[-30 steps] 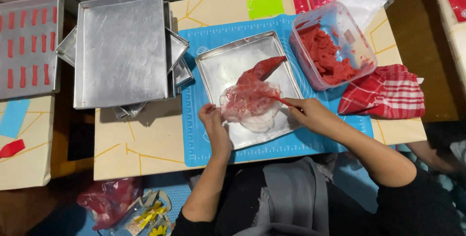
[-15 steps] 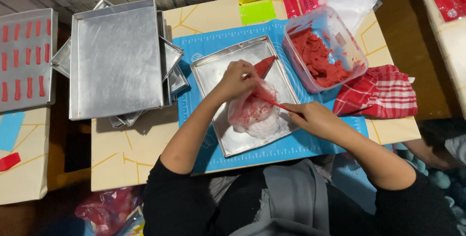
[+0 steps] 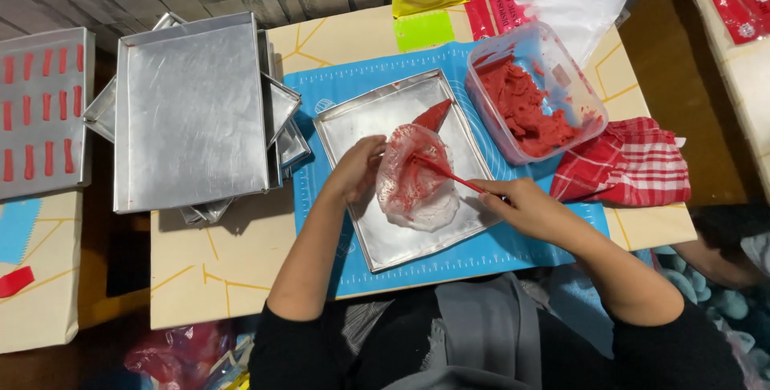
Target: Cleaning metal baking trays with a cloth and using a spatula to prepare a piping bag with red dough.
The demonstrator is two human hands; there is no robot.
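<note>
Hands working a red-smeared piping bag over a metal tray, seen from above.

Far left: tray w/ red dough strips (image 3: 44, 109), then stack of empty trays (image 3: 192, 109). Centre: left hand (image 3: 357, 169) pinches the piping bag (image 3: 417, 177) rim, closed on it; bag lies in a shallow tray (image 3: 361, 121) on a blue mat (image 3: 481, 257). Bag looks soft, limp, greasy; best held at the rim. Right hand (image 3: 521, 205) closed around a thin red spatula (image 3: 445, 173) poking inside. Upper right: tub of red dough (image 3: 533, 105), checked cloth (image 3: 630, 165). Low table, dark floor.
</note>
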